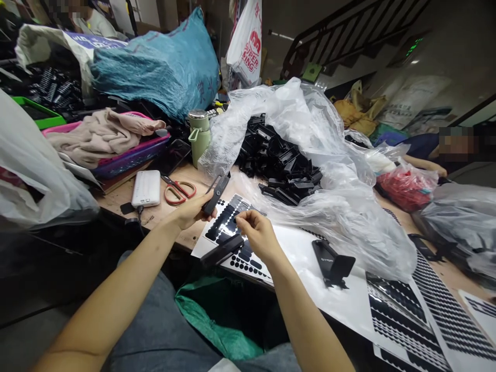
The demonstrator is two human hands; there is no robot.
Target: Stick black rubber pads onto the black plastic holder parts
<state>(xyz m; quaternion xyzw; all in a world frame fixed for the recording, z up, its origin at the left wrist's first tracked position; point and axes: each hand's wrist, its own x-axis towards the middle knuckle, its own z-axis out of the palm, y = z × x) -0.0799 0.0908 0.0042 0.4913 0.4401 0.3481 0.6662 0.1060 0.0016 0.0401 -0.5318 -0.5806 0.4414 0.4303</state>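
Note:
My left hand (197, 209) is closed around a black plastic part (216, 195), holding it tilted above the table. Just to the right, my right hand (256, 230) has its thumb and fingertips pinched together; a small dark piece, perhaps a black sticker, seems to show at the tips, too small to be sure. Beneath both hands lies a white sheet of black stickers (251, 264), round and oblong. Another black plastic part (222, 250) rests across the sheet's front edge. A black folding stand (332, 262) sits farther right on white sheeting.
Black parts (282, 160) spill from a clear plastic bag (360, 222). Scissors (180, 192), a white power bank (146, 188) and a green flask (199, 137) stand to the left. A green sack (217, 323) opens below the edge. Another person (422, 147) is at right.

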